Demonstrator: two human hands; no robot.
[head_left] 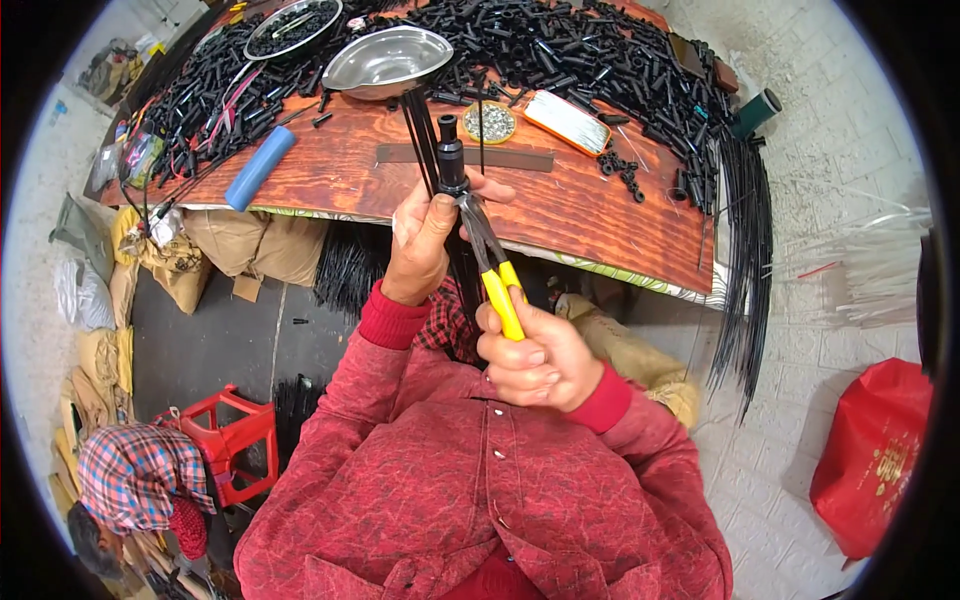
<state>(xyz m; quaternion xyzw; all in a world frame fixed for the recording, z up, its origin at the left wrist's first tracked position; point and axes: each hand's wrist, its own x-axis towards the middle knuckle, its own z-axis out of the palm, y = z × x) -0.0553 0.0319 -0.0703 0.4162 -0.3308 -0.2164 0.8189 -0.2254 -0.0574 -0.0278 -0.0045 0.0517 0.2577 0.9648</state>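
- Desk: red-brown wood grain, patterned covering at its near edge; landmark for all entries below.
- Black fitting: one, stepped cylinder, upright, in front of the desk's near edge; lower end partly hidden by fingers and tool.
- Left hand: before the desk's near edge; fingers curled around the fitting, thumb at its front.
- Thin black rods: beside the fitting, overlapping the desk's surface and partly blocking the view of a brown strip lying there.
- Right hand: nearer the wearer than the desk; fingers wrapped firmly about the handles of pliers, yellow-handled, their nose at the fitting's lower end.
- Metal bowl: on the desk, beyond the fitting.
- Round dish: small pale pieces, on the desk.
- Orange-rimmed tray: thin pale pins, on the desk, right of the dish.
- Blue cylinder: lying near the desk's front edge, left part.
- Heap of black parts: across the desk's far side.
- Long black strands: hanging at the desk's right end.
- Tan sacks: below the desk's front edge, left.
- Red stool: floor, left, wearer's side of the desk.
- Red bag: right, well apart from the desk.
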